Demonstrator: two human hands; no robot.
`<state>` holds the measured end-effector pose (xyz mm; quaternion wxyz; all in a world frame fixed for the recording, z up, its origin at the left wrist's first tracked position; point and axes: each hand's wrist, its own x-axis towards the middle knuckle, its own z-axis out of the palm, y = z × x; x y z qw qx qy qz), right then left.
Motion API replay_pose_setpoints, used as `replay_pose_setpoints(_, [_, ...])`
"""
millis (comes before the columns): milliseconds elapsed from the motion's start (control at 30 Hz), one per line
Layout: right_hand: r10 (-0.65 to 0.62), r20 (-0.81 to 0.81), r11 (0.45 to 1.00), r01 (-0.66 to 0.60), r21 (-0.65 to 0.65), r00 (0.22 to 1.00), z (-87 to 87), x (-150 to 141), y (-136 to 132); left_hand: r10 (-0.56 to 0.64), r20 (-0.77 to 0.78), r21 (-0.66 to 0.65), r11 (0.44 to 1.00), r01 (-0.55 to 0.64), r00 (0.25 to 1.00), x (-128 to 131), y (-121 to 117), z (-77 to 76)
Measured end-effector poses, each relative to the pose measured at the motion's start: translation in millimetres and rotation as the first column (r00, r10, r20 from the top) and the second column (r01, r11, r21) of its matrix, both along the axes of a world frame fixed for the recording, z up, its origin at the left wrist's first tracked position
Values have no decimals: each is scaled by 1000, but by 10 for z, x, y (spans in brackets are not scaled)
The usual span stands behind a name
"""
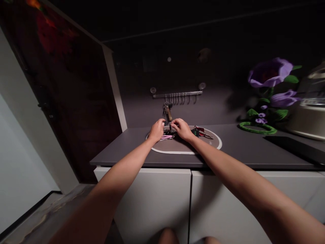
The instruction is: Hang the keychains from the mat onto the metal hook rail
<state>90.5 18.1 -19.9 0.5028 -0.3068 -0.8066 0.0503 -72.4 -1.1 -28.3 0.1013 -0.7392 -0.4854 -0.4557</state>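
Over the oval mat (pixel 177 147), a dark bunch of keys (pixel 170 127) shows between my two hands; its details are small and dim. My left hand (pixel 156 130) is closed at its left side, fingertips pinched on a dark piece. From the right, my right hand (pixel 182 128) pinches a small metal part of it between thumb and fingers. Beneath my left hand lies a pink strap (pixel 167 137). Another set of keys (pixel 205 134), with red and black pieces, rests on the mat right of my right wrist.
Behind my hands, a clear hook rail (pixel 177 94) is fixed to the wall. A set of keys (pixel 167 111) hangs near its left end. Purple flowers (pixel 270 73) with a green ring base and a pale appliance (pixel 309 115) stand on the counter (pixel 122 149) at right.
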Motion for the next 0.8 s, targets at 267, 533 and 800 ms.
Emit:
replay_pose_setpoints(267, [72,-136,993,-83,-79,988,-18,7,43,-62,-23,-61,996,60,998,26,3,-27])
replay_pose_setpoints(533, [146,-362,949,-234,-212,921,24,-27,51,-42,-100,-82,996,34,994,23,-38,-18])
replay_pose_setpoints(800, [63,-602,869,-340,-359,796,309,-96,146,140,-55,-135,980,-146,989,-45,-28,-9])
